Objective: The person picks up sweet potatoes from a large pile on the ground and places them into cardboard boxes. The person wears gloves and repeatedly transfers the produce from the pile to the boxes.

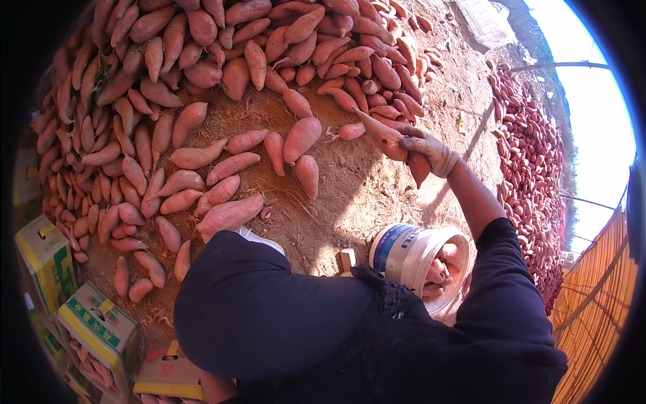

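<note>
My right hand [429, 151], in a soiled light glove, is closed around a long sweet potato [378, 134]. A second, redder sweet potato [419, 169] sticks out below the palm. The hand is above bare soil, near the right end of a large heap of sweet potatoes [303, 30]. Nearer to me, a white plastic bucket [398, 252] with a blue band has several sweet potatoes [439, 275] inside. My left hand is out of view; only a bit of bare forearm [218, 386] shows at the bottom, by a carton.
Loose sweet potatoes [229, 212] lie before my dark-clothed leg and white shoe [262, 241]. Cartons [93, 315] of sweet potatoes stand at lower left. A small wooden piece [347, 258] is beside the bucket. Another long heap [530, 177] and an orange sheet [595, 283] are at right.
</note>
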The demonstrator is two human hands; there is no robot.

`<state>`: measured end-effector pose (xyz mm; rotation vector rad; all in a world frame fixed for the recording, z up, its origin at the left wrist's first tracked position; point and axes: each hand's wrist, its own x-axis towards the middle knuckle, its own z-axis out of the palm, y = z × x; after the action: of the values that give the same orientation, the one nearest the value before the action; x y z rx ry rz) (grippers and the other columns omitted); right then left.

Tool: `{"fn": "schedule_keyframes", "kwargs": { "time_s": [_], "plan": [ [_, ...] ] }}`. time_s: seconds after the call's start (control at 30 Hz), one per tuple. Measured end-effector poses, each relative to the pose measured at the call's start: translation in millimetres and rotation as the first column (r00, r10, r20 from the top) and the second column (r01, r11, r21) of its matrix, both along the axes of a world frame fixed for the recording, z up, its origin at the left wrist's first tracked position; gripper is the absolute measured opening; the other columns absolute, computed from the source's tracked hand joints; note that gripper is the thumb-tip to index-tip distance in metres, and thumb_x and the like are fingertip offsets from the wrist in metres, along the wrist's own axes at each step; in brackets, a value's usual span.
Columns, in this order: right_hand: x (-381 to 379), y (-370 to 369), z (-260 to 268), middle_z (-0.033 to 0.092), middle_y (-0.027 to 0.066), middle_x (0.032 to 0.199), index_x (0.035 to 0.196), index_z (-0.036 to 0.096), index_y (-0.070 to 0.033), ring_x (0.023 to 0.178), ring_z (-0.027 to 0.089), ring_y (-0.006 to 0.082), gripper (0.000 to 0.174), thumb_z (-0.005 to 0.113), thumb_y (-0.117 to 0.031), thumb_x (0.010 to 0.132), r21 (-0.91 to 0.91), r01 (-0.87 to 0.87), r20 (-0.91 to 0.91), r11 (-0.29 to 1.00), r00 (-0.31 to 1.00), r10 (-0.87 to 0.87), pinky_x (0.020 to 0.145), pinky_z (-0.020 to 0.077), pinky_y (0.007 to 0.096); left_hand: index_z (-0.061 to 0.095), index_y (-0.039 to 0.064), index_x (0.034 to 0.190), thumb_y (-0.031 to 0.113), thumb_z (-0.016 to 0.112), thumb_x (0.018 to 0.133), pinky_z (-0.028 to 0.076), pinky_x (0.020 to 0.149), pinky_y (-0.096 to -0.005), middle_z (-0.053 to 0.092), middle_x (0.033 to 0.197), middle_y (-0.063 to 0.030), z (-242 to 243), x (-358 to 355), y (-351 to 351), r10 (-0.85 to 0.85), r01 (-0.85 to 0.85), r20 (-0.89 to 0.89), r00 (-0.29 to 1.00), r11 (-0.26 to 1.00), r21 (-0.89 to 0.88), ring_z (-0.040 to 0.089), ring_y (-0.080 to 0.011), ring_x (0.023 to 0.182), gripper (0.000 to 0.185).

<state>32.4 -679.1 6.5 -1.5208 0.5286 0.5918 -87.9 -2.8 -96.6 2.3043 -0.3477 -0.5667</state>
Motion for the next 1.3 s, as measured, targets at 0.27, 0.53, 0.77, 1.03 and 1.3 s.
{"fn": "schedule_keyframes", "kwargs": {
  "time_s": [0.27, 0.53, 0.77, 1.03, 1.3],
  "plan": [
    [-231, -65, 161, 0.061, 0.0137, 0.127, 0.138, 0.048, 0.003, 0.116, 0.059, 0.0235, 0.075, 0.079, -0.032, 0.08, -0.005, 0.199, -0.472, 0.98, 0.863, -0.177, 0.098, 0.0506, 0.0378, 0.058, -0.001, 0.128, 0.006, 0.061, 0.09, 0.051, 0.091, -0.0406, 0.063, 0.123, -0.0177, 18, -43, 7, -0.115, 0.099, 0.244, 0.963, 0.992, 0.079, 0.062, -0.0356, 0.11, 0.039],
    [-304, -7, 64, 0.072, 0.0123, 0.09, 0.119, 0.066, -0.004, 0.086, 0.069, 0.023, 0.034, 0.063, -0.016, 0.087, -0.596, -0.357, -0.477, 0.719, 0.878, 0.041, 0.078, 0.0541, 0.0335, 0.059, 0.0, 0.126, -0.004, 0.064, 0.082, 0.051, 0.091, -0.0431, 0.063, 0.12, -0.0195, 66, -77, -25, 0.095, -0.086, 0.237, 0.967, 0.995, -0.046, 0.061, -0.039, 0.109, 0.045],
    [-282, -3, 102, 0.069, 0.0193, 0.11, 0.124, 0.063, -0.006, 0.103, 0.067, 0.0332, 0.054, 0.072, -0.036, 0.08, -0.744, -0.552, -0.507, 0.376, 0.833, 0.219, 0.091, 0.0521, 0.0396, 0.057, -0.001, 0.129, -0.005, 0.061, 0.085, 0.051, 0.091, -0.0435, 0.062, 0.123, -0.0203, 64, -93, -33, 0.081, -0.066, 0.269, 0.96, 0.996, -0.063, 0.06, -0.0402, 0.11, 0.044],
    [-94, -49, 32, 0.059, 0.0195, 0.131, 0.132, 0.056, -0.009, 0.121, 0.056, 0.0369, 0.055, 0.064, -0.041, 0.088, -0.85, -0.404, -0.227, 0.338, 0.86, 0.457, 0.103, 0.0445, 0.0424, 0.057, 0.0, 0.13, -0.001, 0.058, 0.089, 0.05, 0.094, -0.0428, 0.061, 0.126, -0.0207, 63, -86, -9, -0.028, 0.018, 0.216, 0.976, 0.999, 0.049, 0.06, -0.0382, 0.112, 0.041],
    [75, -91, -125, 0.044, 0.0117, 0.15, 0.142, 0.048, -0.016, 0.138, 0.041, 0.0339, 0.061, 0.061, -0.039, 0.087, -0.904, -0.427, -0.377, 0.028, 0.825, 0.421, 0.111, 0.0356, 0.0495, 0.056, 0.0, 0.13, 0.0, 0.058, 0.09, 0.05, 0.095, -0.0422, 0.061, 0.126, -0.0203, 17, 25, -73, 0.044, -0.057, 0.132, 0.99, 0.994, 0.098, 0.06, -0.037, 0.112, 0.04]
  ]
}}
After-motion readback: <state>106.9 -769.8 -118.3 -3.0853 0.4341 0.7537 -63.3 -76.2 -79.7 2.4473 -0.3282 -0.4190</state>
